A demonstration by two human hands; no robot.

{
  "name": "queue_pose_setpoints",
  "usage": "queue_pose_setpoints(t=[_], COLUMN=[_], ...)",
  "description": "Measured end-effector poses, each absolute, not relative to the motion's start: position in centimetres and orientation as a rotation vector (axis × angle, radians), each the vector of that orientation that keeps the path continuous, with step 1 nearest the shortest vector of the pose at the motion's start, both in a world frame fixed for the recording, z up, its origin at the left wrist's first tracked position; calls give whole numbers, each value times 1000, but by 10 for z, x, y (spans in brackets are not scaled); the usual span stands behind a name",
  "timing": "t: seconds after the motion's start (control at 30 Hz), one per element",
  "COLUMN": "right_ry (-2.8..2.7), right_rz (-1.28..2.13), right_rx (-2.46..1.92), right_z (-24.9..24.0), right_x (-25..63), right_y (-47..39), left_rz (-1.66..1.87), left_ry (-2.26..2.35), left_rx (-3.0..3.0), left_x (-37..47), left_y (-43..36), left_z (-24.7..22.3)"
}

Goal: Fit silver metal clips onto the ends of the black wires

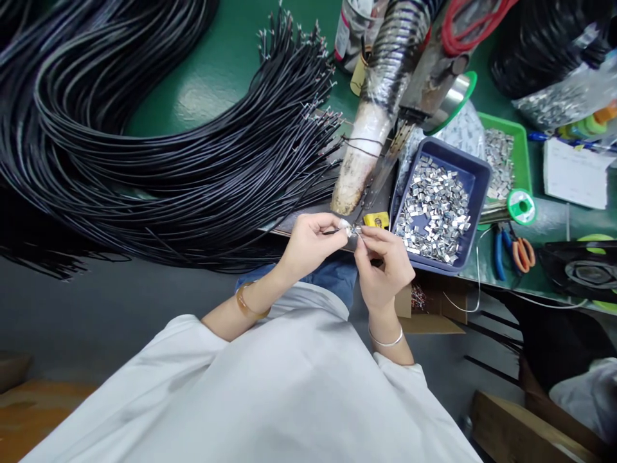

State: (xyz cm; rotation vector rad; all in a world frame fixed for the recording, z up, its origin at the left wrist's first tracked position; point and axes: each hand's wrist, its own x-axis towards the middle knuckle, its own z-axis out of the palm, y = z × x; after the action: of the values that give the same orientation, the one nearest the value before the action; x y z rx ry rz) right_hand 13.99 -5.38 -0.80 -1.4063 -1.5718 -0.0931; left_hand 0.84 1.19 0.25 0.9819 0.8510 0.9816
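My left hand [315, 239] is closed in a pinch on the end of a black cable [331, 232]; a bit of white shows at its fingertips. Close beside it, my right hand [385, 258] pinches a small shiny metal part [357, 229] at the cable's tip, its exact shape too small to tell. Both hands meet at the table's front edge. Just beyond the fingers is a small yellow block [376, 220]. To the right, a dark blue bin [477, 168] holds many small silver metal pieces [434, 206].
A large bundle of black cables [193, 167] covers the left of the green table [193, 96]. A plastic-wrapped hose [361, 141] and a soldering iron [398, 141] point down toward my hands. Right are a green bin [520, 151], solder spool [521, 207], pliers [523, 254] and fan [583, 270].
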Motion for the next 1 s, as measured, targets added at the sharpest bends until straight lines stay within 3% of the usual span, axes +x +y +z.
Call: queue_pose_setpoints(t=[1.0], right_ry=[-1557], right_rz=[-70], right_rx=[-1422], right_z=[3], right_x=[136], right_y=[-51], left_rz=[982], left_ry=[950], left_rx=[1011], left_x=[10], left_y=[9], left_z=[10])
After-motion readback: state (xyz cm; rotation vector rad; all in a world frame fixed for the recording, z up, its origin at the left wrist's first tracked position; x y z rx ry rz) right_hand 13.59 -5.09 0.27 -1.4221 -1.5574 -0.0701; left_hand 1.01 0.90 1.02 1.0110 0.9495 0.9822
